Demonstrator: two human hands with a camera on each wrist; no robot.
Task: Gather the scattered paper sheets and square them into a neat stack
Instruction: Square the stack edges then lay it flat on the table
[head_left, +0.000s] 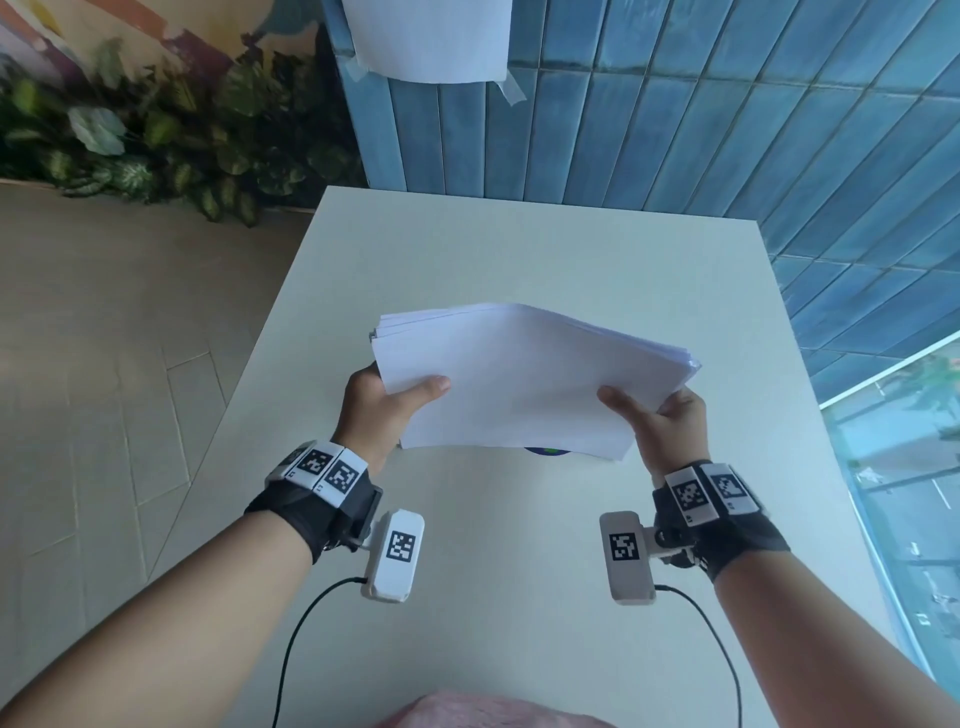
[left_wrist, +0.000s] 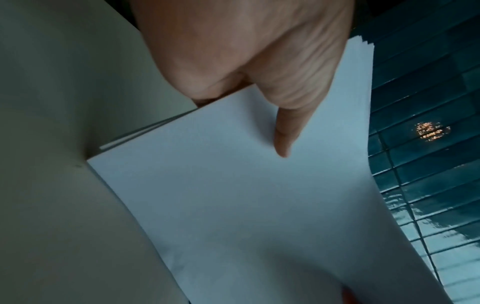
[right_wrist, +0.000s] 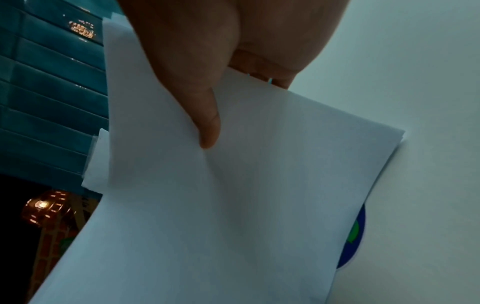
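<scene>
A stack of white paper sheets (head_left: 524, 379) hangs above the middle of the white table (head_left: 467, 249), held at both sides. My left hand (head_left: 379, 400) grips its left edge with the thumb on top and the fingers hidden underneath. My right hand (head_left: 665, 421) grips the right edge the same way. The sheets' far edges are slightly fanned and not flush. In the left wrist view the thumb of my left hand (left_wrist: 283, 115) presses on the paper stack (left_wrist: 233, 205). In the right wrist view the thumb of my right hand (right_wrist: 205, 115) lies on the paper stack (right_wrist: 233, 205).
A round blue and green sticker (head_left: 545, 451) lies on the table under the stack's near edge, also seen as the sticker (right_wrist: 353, 234). A blue tiled wall (head_left: 675, 130) with a taped-up white sheet (head_left: 431, 36) stands behind. Plants (head_left: 156, 135) and floor are left; a window is right.
</scene>
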